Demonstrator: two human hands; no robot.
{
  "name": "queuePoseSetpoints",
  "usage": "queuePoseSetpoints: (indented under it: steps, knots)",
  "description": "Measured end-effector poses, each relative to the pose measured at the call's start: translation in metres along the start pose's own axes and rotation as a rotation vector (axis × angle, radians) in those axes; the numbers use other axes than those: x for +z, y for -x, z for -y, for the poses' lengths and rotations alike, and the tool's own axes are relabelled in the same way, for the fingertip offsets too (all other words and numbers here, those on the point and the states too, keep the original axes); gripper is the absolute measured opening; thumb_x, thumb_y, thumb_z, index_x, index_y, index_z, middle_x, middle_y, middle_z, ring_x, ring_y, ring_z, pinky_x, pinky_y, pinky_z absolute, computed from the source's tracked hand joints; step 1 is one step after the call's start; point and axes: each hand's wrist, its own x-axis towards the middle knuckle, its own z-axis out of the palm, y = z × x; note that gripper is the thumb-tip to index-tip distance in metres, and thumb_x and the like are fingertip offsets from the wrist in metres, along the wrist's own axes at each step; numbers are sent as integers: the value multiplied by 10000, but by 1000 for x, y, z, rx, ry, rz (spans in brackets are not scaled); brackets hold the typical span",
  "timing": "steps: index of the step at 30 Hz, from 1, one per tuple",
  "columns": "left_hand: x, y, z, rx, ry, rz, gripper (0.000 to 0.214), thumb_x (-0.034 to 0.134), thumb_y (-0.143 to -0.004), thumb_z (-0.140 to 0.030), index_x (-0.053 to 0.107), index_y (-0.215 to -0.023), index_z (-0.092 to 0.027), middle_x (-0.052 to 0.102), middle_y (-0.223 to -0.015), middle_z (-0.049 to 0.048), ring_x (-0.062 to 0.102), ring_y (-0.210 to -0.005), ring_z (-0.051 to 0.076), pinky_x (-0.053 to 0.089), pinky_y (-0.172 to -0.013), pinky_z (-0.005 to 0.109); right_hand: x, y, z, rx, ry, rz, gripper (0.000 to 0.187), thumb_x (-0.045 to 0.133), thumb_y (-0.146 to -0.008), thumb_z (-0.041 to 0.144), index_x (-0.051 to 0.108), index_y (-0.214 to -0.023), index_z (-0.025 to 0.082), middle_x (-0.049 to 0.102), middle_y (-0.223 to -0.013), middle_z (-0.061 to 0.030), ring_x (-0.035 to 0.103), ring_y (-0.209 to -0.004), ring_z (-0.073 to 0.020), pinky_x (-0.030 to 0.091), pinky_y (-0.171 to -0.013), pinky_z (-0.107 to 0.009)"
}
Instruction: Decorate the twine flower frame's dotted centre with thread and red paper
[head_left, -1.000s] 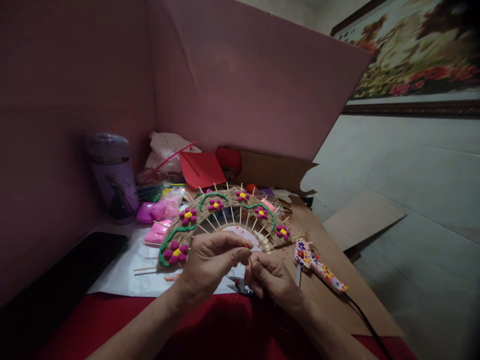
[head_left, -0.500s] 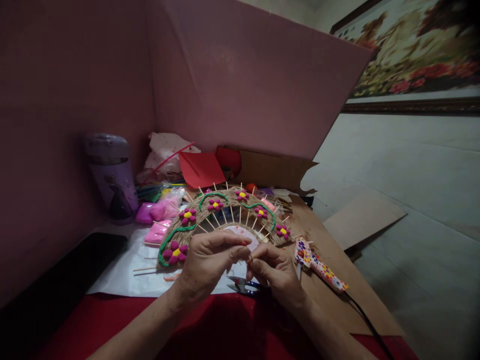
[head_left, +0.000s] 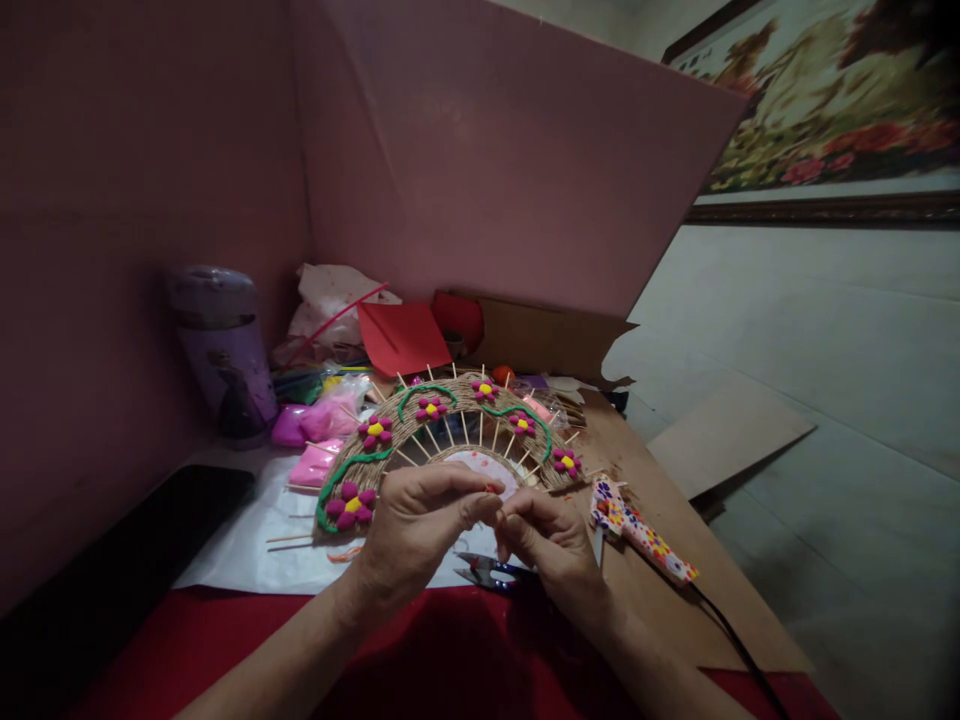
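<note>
My left hand (head_left: pixel 427 510) is closed in a pinch, with a small orange-red bit (head_left: pixel 492 489) showing at its fingertips; its kind is too small to tell. Close beside it, my right hand (head_left: pixel 551 545) is pinched too, and what it holds is hidden by the fingers. Behind both hands stands a half-ring fan shape wound with twine (head_left: pixel 457 400) over thin sticks, bearing purple flowers with yellow centres (head_left: pixel 352 506) and green wavy strips (head_left: pixel 360 460). Thread snips (head_left: pixel 487 570) lie under the hands on a white sheet (head_left: pixel 255 540).
A glue gun with a flowered cover (head_left: pixel 645 535) and black cord lies on brown cardboard (head_left: pixel 720 610) at right. A dark flat device (head_left: pixel 187 520) and purple tumbler (head_left: pixel 225 360) are at left. Pink clay packets (head_left: pixel 319 463) and red paper (head_left: pixel 405 338) sit behind.
The fingertips of both hands have shifted very slightly, still pinched close together. Everything else stays in place.
</note>
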Motion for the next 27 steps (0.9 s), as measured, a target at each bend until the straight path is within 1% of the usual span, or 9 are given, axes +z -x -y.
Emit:
queuePoseSetpoints:
  steps: [4, 6, 9, 12, 15, 18, 20, 23, 27]
  knots:
    - [-1, 2, -1, 22, -2, 30, 106, 714, -659, -99, 751, -707, -186, 709, -628, 23, 590, -504, 86, 482, -471, 162, 0, 0, -2, 49, -46, 132, 292, 520, -885, 386, 606, -729, 155, 541, -550, 24, 446, -477, -69, 339, -496, -205]
    - [-2, 2, -2, 24, 8, 33, 111, 715, -657, -89, 749, -698, -187, 708, -630, 18, 597, -522, 85, 481, -484, 155, 0, 0, 0, 59, -48, 152, 307, 510, -887, 400, 602, -730, 152, 544, -544, 22, 422, -450, -64, 325, -470, -202]
    - [-2, 2, -1, 38, 26, 50, 117, 712, -671, -94, 751, -714, -195, 702, -629, 10, 597, -536, 81, 472, -486, 147, 0, -1, 3, 8, 14, 70, 267, 560, -858, 381, 615, -725, 156, 597, -555, 8, 395, -439, -65, 317, -449, -198]
    - [-1, 2, 2, 72, 13, 65, 115, 706, -692, -109, 751, -740, -203, 691, -620, 2, 580, -523, 73, 463, -484, 150, 0, -2, 3, -17, 52, -14, 202, 637, -806, 338, 629, -700, 167, 648, -610, -8, 463, -487, -83, 369, -491, -208]
    - [-1, 2, 5, 100, -34, 77, 94, 696, -713, -125, 745, -733, -204, 685, -619, 0, 578, -541, 75, 463, -509, 159, 0, -1, -2, -53, 74, -92, 139, 693, -760, 275, 636, -674, 182, 631, -628, 8, 520, -553, -101, 400, -538, -218]
    - [-2, 4, 8, 122, -76, 90, 66, 691, -725, -144, 734, -714, -193, 689, -630, 10, 590, -582, 90, 465, -538, 176, 0, 1, -7, -171, 142, -165, 119, 679, -772, 231, 642, -666, 194, 605, -626, 18, 512, -590, -103, 408, -578, -221]
    - [-3, 4, 8, 125, -85, 91, 53, 691, -726, -154, 728, -708, -188, 690, -634, 16, 589, -589, 96, 464, -546, 187, 1, 3, -8, -227, 168, -184, 118, 659, -791, 226, 643, -678, 196, 604, -633, 17, 493, -582, -99, 400, -567, -216]
    - [-4, 4, 7, 83, -69, 120, 50, 688, -730, -162, 724, -705, -186, 682, -628, 15, 582, -587, 94, 457, -539, 188, 2, 4, -5, -186, 145, -120, 136, 624, -824, 256, 643, -706, 190, 616, -637, 5, 487, -572, -97, 378, -539, -211]
    - [-4, 3, 4, -14, -17, 143, 28, 702, -714, -172, 720, -695, -182, 671, -618, 7, 571, -565, 87, 443, -508, 178, 3, 4, 0, -35, -15, 35, 234, 578, -852, 348, 614, -710, 165, 578, -558, 9, 415, -476, -73, 313, -464, -198]
